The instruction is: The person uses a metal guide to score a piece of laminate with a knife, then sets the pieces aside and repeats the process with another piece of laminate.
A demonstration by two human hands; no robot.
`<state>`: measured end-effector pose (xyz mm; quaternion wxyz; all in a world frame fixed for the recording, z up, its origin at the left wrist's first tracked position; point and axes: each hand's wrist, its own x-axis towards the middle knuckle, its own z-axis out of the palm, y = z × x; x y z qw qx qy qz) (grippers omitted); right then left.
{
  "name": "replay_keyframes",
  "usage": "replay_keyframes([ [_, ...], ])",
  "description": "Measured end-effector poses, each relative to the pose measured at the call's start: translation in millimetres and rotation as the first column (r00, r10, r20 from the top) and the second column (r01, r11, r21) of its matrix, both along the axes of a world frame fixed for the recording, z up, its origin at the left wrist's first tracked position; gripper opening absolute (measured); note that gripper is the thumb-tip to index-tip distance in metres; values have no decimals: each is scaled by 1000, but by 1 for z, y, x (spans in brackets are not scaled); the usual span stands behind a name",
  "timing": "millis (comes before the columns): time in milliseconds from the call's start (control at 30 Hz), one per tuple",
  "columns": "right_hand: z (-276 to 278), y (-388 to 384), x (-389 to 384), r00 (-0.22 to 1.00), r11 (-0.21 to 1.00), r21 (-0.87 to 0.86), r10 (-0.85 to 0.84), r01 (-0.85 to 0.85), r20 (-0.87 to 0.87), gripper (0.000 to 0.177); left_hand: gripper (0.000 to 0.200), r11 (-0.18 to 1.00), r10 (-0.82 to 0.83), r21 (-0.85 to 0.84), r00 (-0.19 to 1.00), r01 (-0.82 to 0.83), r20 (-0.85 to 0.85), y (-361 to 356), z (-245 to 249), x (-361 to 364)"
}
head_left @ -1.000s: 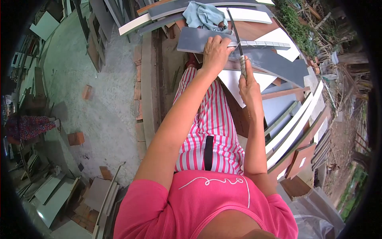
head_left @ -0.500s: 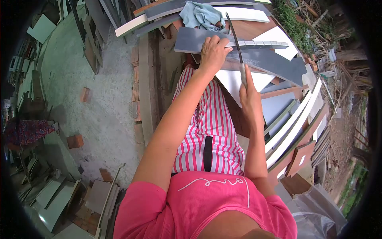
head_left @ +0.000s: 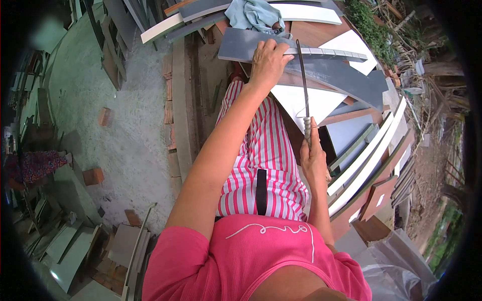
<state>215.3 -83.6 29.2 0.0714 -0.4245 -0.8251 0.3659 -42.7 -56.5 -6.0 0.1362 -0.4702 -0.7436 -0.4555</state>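
My right hand (head_left: 314, 150) is closed around the wrapped handle of a narrow saw (head_left: 303, 80). Its thin dark blade points away from me and lies across a narrow grey strip (head_left: 331, 52) with evenly spaced cross marks. My left hand (head_left: 269, 60) is closed on the near end of that strip, just left of the blade, and rests on a dark grey board (head_left: 238, 45). Under the strip lies another long grey board (head_left: 346, 80), with a white panel (head_left: 306, 103) below it.
A light blue cloth (head_left: 253, 15) lies beyond the boards. White and brown offcuts (head_left: 369, 155) lean at my right. Bricks (head_left: 93, 176) sit on the concrete floor at left, near a person in patterned clothing (head_left: 37, 166). Plants (head_left: 369, 25) grow at far right.
My right hand has drawn the saw back toward me, so its tip now sits nearer the strip. The left hand stays on the strip, with only a slight shift in view.
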Motion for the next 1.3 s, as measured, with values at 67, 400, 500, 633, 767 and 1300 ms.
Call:
replay_keyframes([
  [67,10,2,-5,1000,1000,-1,-2,2,-10,63,30,1000,0,-5,1000,0,-1,1,0,0],
  [400,13,73,-104,988,996,49,80,-74,-135,65,29,1000,9,-18,1000,-9,-4,-4,3,4],
  [500,11,60,-91,985,990,126,75,-56,-155,65,28,999,-17,-37,999,16,-27,-9,4,12],
  [633,17,46,-75,995,995,96,1,9,-103,65,27,998,0,-64,997,-5,-79,-7,4,29],
  [767,11,58,-79,993,999,-4,-49,49,-111,65,27,998,40,-54,997,-44,-65,-1,5,31],
  [1300,93,49,-54,855,990,-112,-131,86,-502,45,35,980,103,-169,994,-109,-43,1,9,32],
])
